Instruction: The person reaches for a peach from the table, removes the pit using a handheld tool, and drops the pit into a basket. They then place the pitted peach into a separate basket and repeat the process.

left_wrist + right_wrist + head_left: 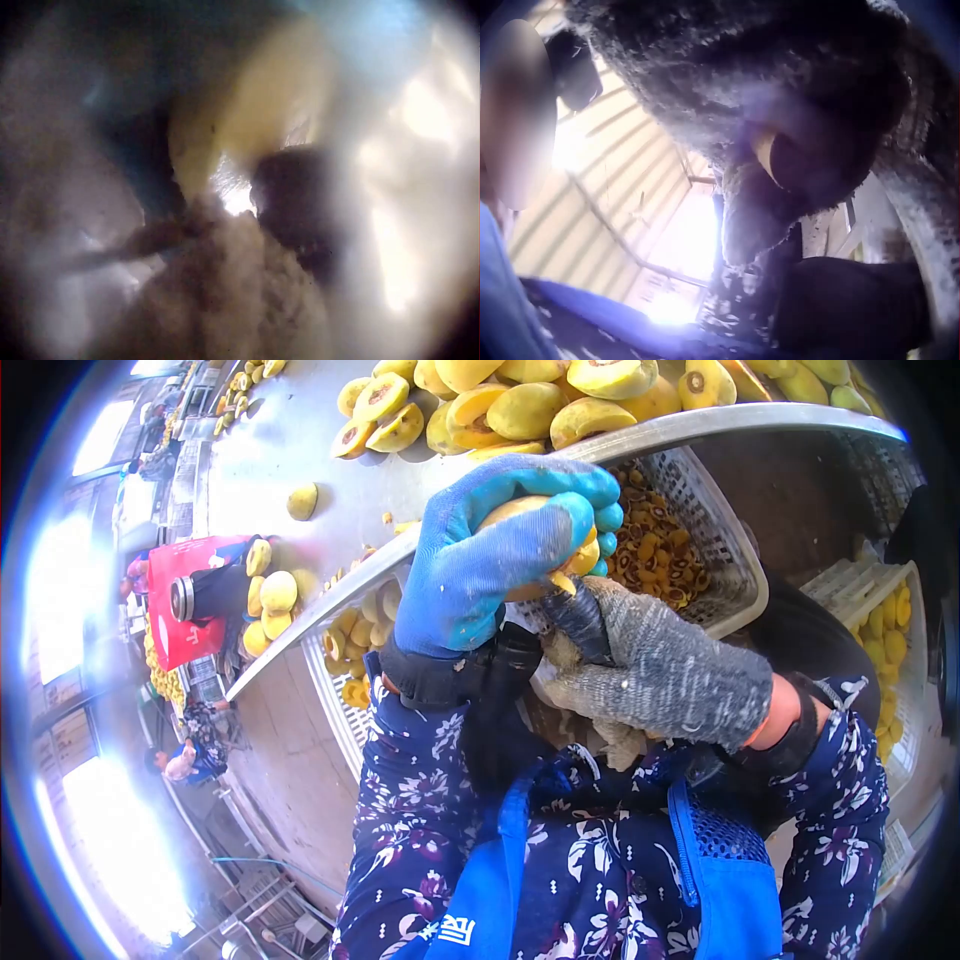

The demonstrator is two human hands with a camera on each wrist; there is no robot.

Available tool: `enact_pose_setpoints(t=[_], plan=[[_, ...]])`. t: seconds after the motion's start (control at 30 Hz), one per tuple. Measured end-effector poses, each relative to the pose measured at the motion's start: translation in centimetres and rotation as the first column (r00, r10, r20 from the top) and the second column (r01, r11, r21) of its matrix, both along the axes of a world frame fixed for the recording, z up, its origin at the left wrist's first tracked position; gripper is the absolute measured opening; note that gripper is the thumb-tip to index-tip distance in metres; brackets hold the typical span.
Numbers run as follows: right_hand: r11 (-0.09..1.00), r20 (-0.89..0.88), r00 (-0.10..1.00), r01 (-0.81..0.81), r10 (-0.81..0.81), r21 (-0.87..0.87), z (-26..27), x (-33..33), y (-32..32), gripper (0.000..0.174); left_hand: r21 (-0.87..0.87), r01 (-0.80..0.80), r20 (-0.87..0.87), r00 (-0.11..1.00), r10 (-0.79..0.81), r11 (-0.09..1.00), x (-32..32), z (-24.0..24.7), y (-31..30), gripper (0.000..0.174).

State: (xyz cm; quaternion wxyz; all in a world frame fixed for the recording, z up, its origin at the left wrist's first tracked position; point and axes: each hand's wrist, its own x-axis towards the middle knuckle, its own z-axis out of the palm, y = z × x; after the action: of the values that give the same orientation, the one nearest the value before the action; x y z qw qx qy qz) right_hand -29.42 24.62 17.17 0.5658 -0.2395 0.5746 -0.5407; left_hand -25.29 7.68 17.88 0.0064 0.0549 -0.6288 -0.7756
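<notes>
My left hand (490, 555), in a blue coated glove, curls round a yellow peach (582, 557) just above the metal table edge. The right hand (665, 670), in a grey knit glove with dark wrapping on the thumb (580, 622), is right up against the peach's lower side. It grips a small metal-tipped tool, mostly hidden by the glove; its bright metal (236, 193) shows beside the yellow flesh (259, 97) in the left wrist view. A round, tan end (775, 157) pokes out of the grey glove in the right wrist view. A yellow sliver hangs below the peach.
Peach halves (525, 412) are heaped on the metal table (260, 465), beyond its raised rim (740, 422). Under the rim, a white crate (745, 575) holds brown-centred cut pieces. Another crate (915, 670) of yellow fruit stands right. Other people work at the left.
</notes>
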Motion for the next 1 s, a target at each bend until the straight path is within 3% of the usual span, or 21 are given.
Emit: enact_pose_setpoints(t=[0.03, 0.13, 0.27, 0.47, 0.53, 0.63, 0.67, 0.7, 0.8, 0.93, 1.0], plan=[[0.988, 0.331, 0.939, -0.128, 0.092, 0.088, 0.5, -0.5, 0.1, 0.048, -0.014, 0.013, -0.023, 1.0, -0.013, 1.0, 0.0, 0.1, 0.1, 0.042], [0.987, 0.247, 0.968, -0.075, 0.037, 0.144, 1.2, 0.1, 0.2, 0.046, -0.009, 0.085, -0.062, 0.994, -0.085, 0.996, 0.2, 0.2, -0.1, 0.038], [0.996, -0.054, 0.996, 0.068, -0.071, -0.066, -0.8, 1.6, 0.1, 0.041, -0.097, 0.187, 0.013, 0.982, -0.186, 0.978, -0.1, 0.2, -0.7, 0.03], [0.986, 0.132, 0.99, 0.069, -0.049, -0.153, -0.6, 1.4, 0.8, 0.034, -0.037, 0.268, 0.082, 0.961, -0.264, 0.963, -0.3, 0.2, -0.7, 0.031], [0.987, 0.396, 0.913, -0.141, 0.099, 0.079, 1.4, 0.2, 1.3, 0.03, -0.003, 0.279, 0.058, 0.959, -0.279, 0.96, -0.3, 0.3, -0.6, 0.031], [0.984, 0.382, 0.911, -0.177, 0.154, 0.025, 1.9, -0.3, 2.0, 0.025, 0.019, 0.302, 0.083, 0.95, -0.302, 0.953, -0.3, 0.9, 0.0, 0.03], [0.979, 0.513, 0.846, -0.197, 0.141, 0.055, 2.5, -0.5, 2.2, 0.024, 0.011, 0.296, 0.042, 0.954, -0.296, 0.955, -0.3, 0.9, 0.2, 0.03], [0.977, 0.515, 0.846, -0.201, 0.139, 0.067, 2.8, -0.7, 2.3, 0.024, 0.0, 0.287, -0.001, 0.958, -0.287, 0.958, -0.3, 0.9, 0.4, 0.03], [0.988, 0.776, 0.612, -0.107, 0.157, -0.115, 3.6, -1.2, 2.2, 0.022, 0.079, 0.249, -0.099, 0.965, -0.241, 0.965, -0.3, 0.9, 1.1, 0.034], [0.988, 0.681, 0.72, -0.15, 0.135, -0.038, 3.1, -0.9, 2.0, 0.022, 0.106, 0.214, -0.123, 0.972, -0.2, 0.971, -0.3, 1.3, 1.2, 0.041], [0.995, 0.639, 0.764, -0.052, 0.092, -0.082, 2.9, -0.6, 2.0, 0.024, 0.13, 0.2, -0.162, 0.971, -0.178, 0.971, -0.3, 0.8, 1.2, 0.048]])
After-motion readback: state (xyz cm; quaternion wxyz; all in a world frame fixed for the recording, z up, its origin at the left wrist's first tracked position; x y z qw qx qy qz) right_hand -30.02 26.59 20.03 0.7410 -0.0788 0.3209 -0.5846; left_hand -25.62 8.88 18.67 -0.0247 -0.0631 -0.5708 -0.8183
